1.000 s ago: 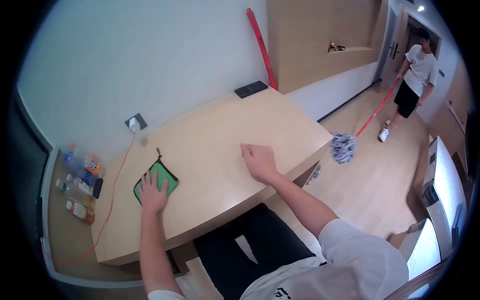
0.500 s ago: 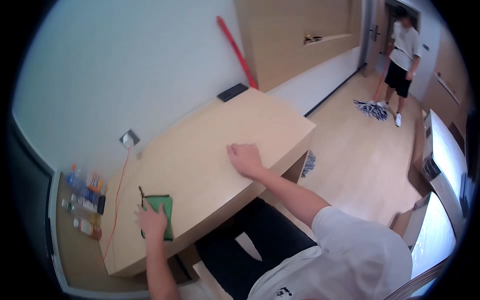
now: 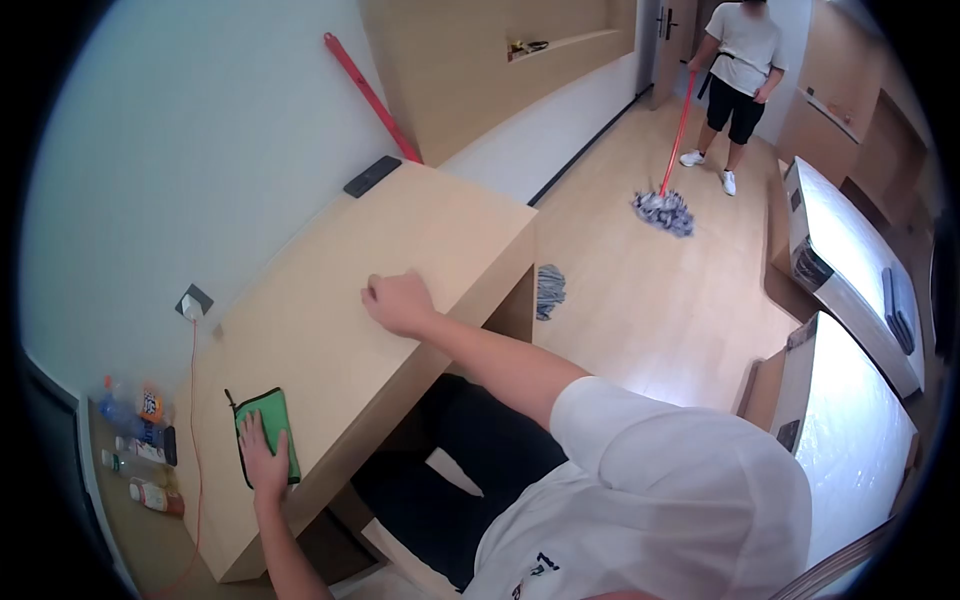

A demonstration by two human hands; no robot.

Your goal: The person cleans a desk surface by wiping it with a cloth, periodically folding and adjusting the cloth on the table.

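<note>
My left hand (image 3: 262,456) lies flat on a folded green cloth (image 3: 268,402) with black edging and a dark loop at one corner. The fingers are stretched out and spread over it, hiding its lower part. Both are at the near left end of a light wood desk (image 3: 330,330). Further along the desk, my right hand (image 3: 402,304) rests on the bare wood near the front edge. Its fingers are curled into a loose fist, with nothing showing in them.
Several bottles (image 3: 150,455) stand left of the desk, beside an orange cable (image 3: 197,400) from a wall plug (image 3: 192,302). A black flat object (image 3: 372,176) lies at the far end by a red pole (image 3: 370,95). Another person (image 3: 745,60) holds a mop (image 3: 665,212). Wrapped mattresses (image 3: 850,240) are right.
My view has turned right, shifting the desk leftward in the picture. My left hand lies straighter on the cloth. The other person and the mop have come nearer.
</note>
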